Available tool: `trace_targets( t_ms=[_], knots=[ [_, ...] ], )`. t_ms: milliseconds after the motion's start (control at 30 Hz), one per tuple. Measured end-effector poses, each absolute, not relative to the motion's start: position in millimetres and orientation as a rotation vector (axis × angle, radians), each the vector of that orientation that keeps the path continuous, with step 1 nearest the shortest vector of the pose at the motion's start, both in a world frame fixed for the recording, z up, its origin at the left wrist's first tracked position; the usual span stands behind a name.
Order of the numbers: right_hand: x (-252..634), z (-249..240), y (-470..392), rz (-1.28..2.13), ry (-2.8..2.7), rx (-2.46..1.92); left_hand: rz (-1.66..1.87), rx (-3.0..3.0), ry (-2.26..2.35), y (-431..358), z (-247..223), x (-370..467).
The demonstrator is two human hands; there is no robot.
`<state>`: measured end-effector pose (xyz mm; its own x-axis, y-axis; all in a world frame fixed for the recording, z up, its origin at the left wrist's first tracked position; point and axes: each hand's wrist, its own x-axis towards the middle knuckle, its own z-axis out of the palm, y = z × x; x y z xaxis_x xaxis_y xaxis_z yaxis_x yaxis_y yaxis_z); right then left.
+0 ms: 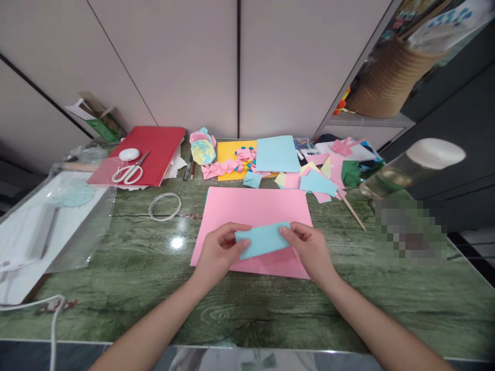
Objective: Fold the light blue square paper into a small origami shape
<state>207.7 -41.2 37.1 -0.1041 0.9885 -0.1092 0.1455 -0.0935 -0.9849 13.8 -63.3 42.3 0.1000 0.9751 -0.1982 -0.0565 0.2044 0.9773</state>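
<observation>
Between my two hands is a light blue strip of paper, oblong and slightly tilted, its right end higher. My left hand pinches its left end, thumb on top and fingers behind. At the other end my right hand pinches the upper right corner in the same way. Beneath the strip lies a large pink sheet on the green table. Whether the strip is folded double, I cannot tell for sure.
Behind the sheet lie a light blue square, paper scraps and a wooden stick. To the left are a cable coil, white-handled scissors on a red folder, and a plastic sleeve. A bottle stands right.
</observation>
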Motion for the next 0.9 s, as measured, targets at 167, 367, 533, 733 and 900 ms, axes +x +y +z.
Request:
trace_targets(
  t_ms=[167, 367, 533, 733, 900],
  knots=[
    [208.2, 40.3, -41.7, 1.272, -1.359, -1.343, 1.023, 1.087, 1.222, -66.8, 44.0, 14.8],
    [209.7, 37.8, -41.8, 1.251, -1.373, -1.354, 1.038, 1.117, 1.276, -67.0, 45.5, 14.5],
    [212.0, 37.4, -39.2, 1.231, -1.406, -1.348, 1.077, 1.117, 1.299, -65.2, 46.7, 12.6],
    [211.4, 40.4, -39.9, 1.210, -1.423, -1.349, 1.078, 1.107, 1.310, -65.4, 47.6, 12.0],
    [211.9, 40.0, -40.4, 1.200, -1.413, -1.349, 1.076, 1.098, 1.309, -65.5, 47.8, 11.8]
  ],
)
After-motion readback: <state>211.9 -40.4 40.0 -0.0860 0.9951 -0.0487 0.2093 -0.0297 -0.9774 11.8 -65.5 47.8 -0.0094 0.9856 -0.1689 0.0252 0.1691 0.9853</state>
